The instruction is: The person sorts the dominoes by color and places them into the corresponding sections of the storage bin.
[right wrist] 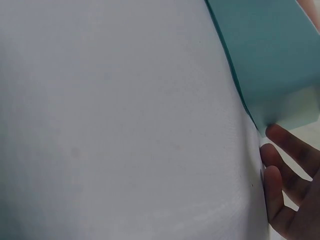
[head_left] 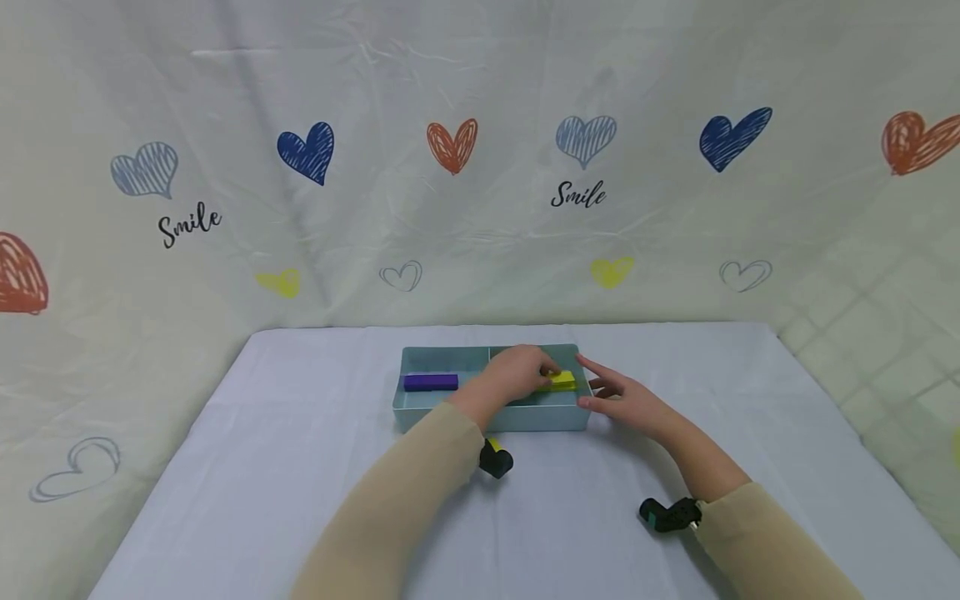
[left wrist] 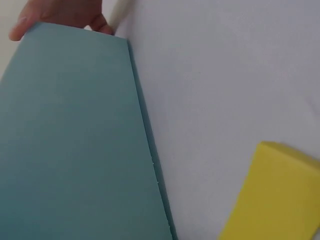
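Note:
A blue-green box [head_left: 435, 418] with two compartments sits on the white table. My left hand [head_left: 517, 371] reaches over its front wall into the right compartment, and its fingertips pinch a yellow block [head_left: 564, 381] there. A purple block [head_left: 431, 382] lies in the left compartment. My right hand [head_left: 626, 402] is at the box's right end, fingers spread, with the thumb at the front corner and the index finger near the back corner. In the left wrist view the front wall hides the left hand's fingers. The right fingertips [right wrist: 275, 131] show beside the box's lower corner.
Another yellow block [left wrist: 280, 195] lies on the table in front of the box, mostly hidden by the left wrist in the head view. Black wrist cameras [head_left: 670, 515] stick out from both wrists. Behind the table hangs a white cloth [head_left: 510, 225] printed with hearts.

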Action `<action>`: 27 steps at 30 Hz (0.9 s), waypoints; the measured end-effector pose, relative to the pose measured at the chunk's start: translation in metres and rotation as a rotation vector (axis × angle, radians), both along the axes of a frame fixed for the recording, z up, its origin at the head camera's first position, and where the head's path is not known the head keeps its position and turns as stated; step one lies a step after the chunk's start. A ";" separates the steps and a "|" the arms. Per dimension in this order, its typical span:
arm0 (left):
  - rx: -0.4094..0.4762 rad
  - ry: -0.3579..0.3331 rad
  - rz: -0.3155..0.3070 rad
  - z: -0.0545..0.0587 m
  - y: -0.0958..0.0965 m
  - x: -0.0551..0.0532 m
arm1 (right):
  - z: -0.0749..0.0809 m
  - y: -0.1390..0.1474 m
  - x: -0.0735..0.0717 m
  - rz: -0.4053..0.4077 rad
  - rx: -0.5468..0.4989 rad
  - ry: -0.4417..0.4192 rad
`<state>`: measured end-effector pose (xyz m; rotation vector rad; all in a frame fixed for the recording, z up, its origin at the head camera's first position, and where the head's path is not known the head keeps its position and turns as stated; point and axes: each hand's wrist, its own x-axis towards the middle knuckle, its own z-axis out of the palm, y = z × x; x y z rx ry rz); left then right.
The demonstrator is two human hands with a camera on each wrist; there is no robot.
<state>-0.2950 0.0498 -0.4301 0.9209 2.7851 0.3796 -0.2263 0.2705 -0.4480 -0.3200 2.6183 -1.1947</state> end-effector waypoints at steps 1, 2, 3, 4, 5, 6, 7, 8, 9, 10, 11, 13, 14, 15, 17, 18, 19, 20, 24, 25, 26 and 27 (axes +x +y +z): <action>-0.005 0.002 0.000 0.000 0.001 0.000 | 0.000 0.000 0.000 -0.001 -0.002 -0.002; -0.009 0.003 -0.001 0.001 0.001 0.000 | 0.000 0.000 0.000 -0.001 -0.003 -0.002; -0.011 0.001 0.001 0.001 0.002 0.000 | -0.001 0.000 0.000 -0.001 -0.005 -0.004; -0.014 -0.001 0.000 0.002 0.002 0.001 | -0.001 0.000 0.000 -0.002 -0.006 -0.004; -0.016 -0.002 -0.002 0.002 0.002 0.001 | -0.001 0.000 0.000 -0.001 -0.007 -0.004; -0.017 -0.003 -0.003 0.002 0.003 0.001 | -0.002 0.000 0.000 -0.002 -0.008 -0.003; -0.019 -0.003 -0.005 0.001 0.003 0.001 | -0.002 0.000 0.000 -0.004 -0.006 -0.001; -0.019 -0.004 -0.006 0.001 0.004 0.001 | -0.002 0.000 0.000 -0.004 -0.004 0.001; -0.020 -0.004 -0.006 0.001 0.004 0.001 | -0.002 0.000 0.000 -0.006 -0.004 0.003; -0.022 -0.002 -0.007 0.000 0.004 0.001 | -0.002 0.000 0.000 -0.006 -0.003 0.004; -0.022 -0.001 -0.007 0.000 0.005 0.001 | -0.002 0.000 -0.001 -0.005 -0.002 0.006; -0.020 -0.001 -0.004 -0.001 0.005 0.000 | -0.002 0.000 -0.001 -0.005 -0.003 0.007; -0.020 -0.001 -0.004 -0.001 0.006 0.000 | -0.002 0.000 -0.001 -0.003 -0.004 0.008; -0.022 0.001 -0.004 -0.001 0.006 0.000 | -0.003 0.001 -0.001 -0.002 -0.005 0.009; -0.024 0.000 -0.005 -0.001 0.006 0.000 | -0.003 0.001 -0.001 0.000 -0.009 0.009; -0.024 -0.001 -0.005 -0.001 0.006 0.000 | -0.003 0.001 -0.001 0.002 -0.012 0.010; -0.024 -0.001 -0.005 -0.001 0.006 0.000 | -0.003 0.001 -0.001 0.003 -0.014 0.011; -0.022 0.000 -0.008 -0.001 0.006 0.001 | -0.003 0.001 0.000 0.003 -0.013 0.012; -0.022 0.002 -0.016 -0.001 0.006 0.002 | -0.003 0.002 0.000 0.002 -0.013 0.012; -0.022 0.003 -0.019 -0.001 0.006 0.002 | -0.003 0.002 0.000 0.000 -0.012 0.011; -0.022 0.003 -0.021 -0.001 0.006 0.002 | -0.003 0.002 0.000 -0.001 -0.011 0.010; -0.023 0.004 -0.020 -0.002 0.006 0.001 | -0.003 0.002 0.000 -0.001 -0.011 0.010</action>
